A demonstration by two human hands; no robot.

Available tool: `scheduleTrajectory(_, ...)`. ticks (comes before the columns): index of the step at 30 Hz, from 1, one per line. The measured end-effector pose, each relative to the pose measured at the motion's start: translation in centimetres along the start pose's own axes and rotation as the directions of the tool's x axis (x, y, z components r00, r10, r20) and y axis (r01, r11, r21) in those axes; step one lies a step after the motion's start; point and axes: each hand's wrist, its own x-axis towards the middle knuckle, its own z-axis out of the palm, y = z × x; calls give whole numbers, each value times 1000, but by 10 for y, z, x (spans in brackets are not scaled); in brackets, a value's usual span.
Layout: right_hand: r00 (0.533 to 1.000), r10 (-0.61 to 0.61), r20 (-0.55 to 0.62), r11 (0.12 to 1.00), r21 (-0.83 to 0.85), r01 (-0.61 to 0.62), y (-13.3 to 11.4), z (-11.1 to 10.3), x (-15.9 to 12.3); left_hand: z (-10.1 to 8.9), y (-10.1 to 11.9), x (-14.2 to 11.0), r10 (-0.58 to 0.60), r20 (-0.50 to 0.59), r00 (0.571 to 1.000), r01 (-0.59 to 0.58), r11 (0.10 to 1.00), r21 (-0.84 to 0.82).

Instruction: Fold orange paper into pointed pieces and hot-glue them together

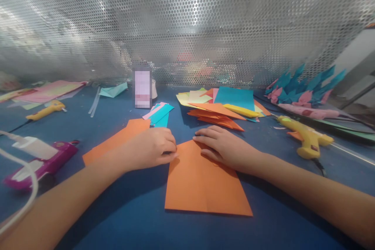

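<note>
Orange paper (202,187), likely light and easily creased, best held by edges, lies toward the tabletop's (125,215) near edge; right hand (224,146) spread over it, left hand (155,146) curled, whether pinching I can't tell.

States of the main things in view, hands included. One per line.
Front orange sheet: flat, creased down the middle
Left hand: fingers curled at the sheet's left edge
Right hand: fingers extended on the sheet's upper right
Phone: upright, screen lit
Purple power strip: white adapter plugged in
Right yellow glue gun: lying, glue stick at its back
Left yellow glue gun: lying
Yellow cutter: lying, blade state unclear
Folded orange papers: loosely stacked
</note>
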Motion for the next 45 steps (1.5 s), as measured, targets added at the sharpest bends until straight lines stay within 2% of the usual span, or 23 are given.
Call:
scheduleTrajectory(2,1000,0,-3,1000,2,0,0,0,-1,4,1,1,-39,-32,999,40,999,15)
scheduleTrajectory(4,1000,2,-4,1000,2,-2,0,0,-1,11,2,3,-128,-83,988,131,991,25)
scheduleTrajectory(7,1000,9,0,1000,-5,-9,-1,-1,-1,22,3,6,-289,-117,950,288,957,-23)
scheduleTrajectory(9,1000,15,3,1000,-7,-15,-1,-1,0,26,5,7,-357,-128,925,351,934,-68)
scheduleTrajectory(14,1000,2,-3,1000,-4,-2,0,-1,2,28,9,8,-412,-98,906,387,900,-199)
scheduleTrajectory(17,1000,10,2,1000,-6,-10,-1,0,1,28,11,8,-469,-81,880,434,860,-267)
scheduleTrajectory(21,1000,19,12,1000,-5,-19,-1,0,2,27,12,7,-522,-70,850,493,836,-241)
scheduleTrajectory(26,1000,14,4,1000,9,-14,0,-1,2,27,14,8,-497,-94,863,462,850,-254)
scheduleTrajectory(31,1000,11,-16,998,59,-10,0,0,1,33,17,11,-326,-206,923,258,919,-296)
scheduleTrajectory(33,1000,15,-25,996,89,-13,1,1,0,34,17,11,-241,-220,945,170,939,-298)
scheduleTrajectory(37,999,31,-26,993,119,-28,1,0,0,32,18,11,-151,-151,977,102,952,-288)
scheduleTrajectory(45,1000,24,-6,996,86,-24,-2,-4,1,20,22,12,-119,-36,992,111,978,-179)
